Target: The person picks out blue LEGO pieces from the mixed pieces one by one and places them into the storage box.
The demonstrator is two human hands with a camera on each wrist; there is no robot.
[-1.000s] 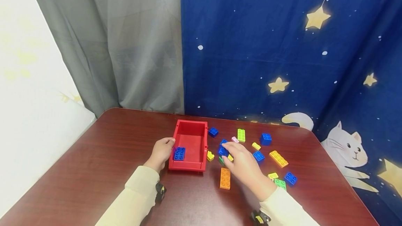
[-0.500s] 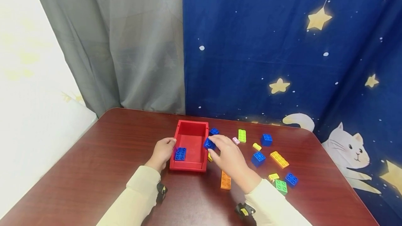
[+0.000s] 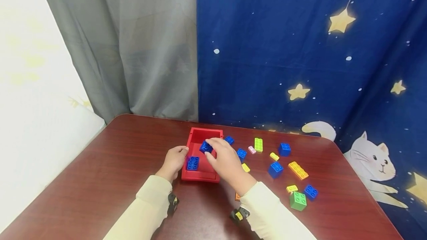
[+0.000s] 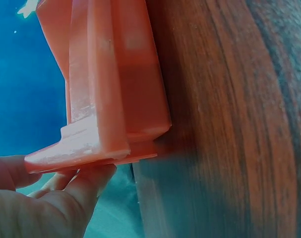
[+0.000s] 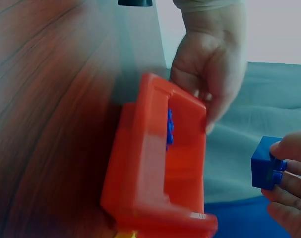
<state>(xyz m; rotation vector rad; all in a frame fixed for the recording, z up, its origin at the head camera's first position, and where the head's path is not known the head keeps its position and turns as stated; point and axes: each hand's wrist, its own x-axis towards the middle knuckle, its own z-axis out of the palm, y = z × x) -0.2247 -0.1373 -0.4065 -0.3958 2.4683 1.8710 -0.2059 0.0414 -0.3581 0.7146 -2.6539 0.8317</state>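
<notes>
Two hands are at the bin [image 3: 201, 176] in the lower middle of the head view. The left hand [image 3: 173, 161] pinches the bin's left wall. The right hand [image 3: 229, 163] has its grip closed on a blue block [image 3: 205, 147], which shows over the upper half of the bin's inside. A second block [image 3: 192, 163], also blue, lies in the bin at its lower left. Loose blocks dot the desk [image 3: 100, 173] toward the right of the frame, among them a lime block [image 3: 258, 145], a pink block [image 3: 251, 150] and, lowest, a green block [image 3: 298, 201].

The left wrist view has the left hand at lower left, thumb and fingers on opposite sides of the bin's edge.

In the right wrist view, the blue block is at the right edge, held by thumb and fingers, apart from the bin at centre. The left hand is at upper centre, on the bin's rim, and part of the second block shows inside.
</notes>
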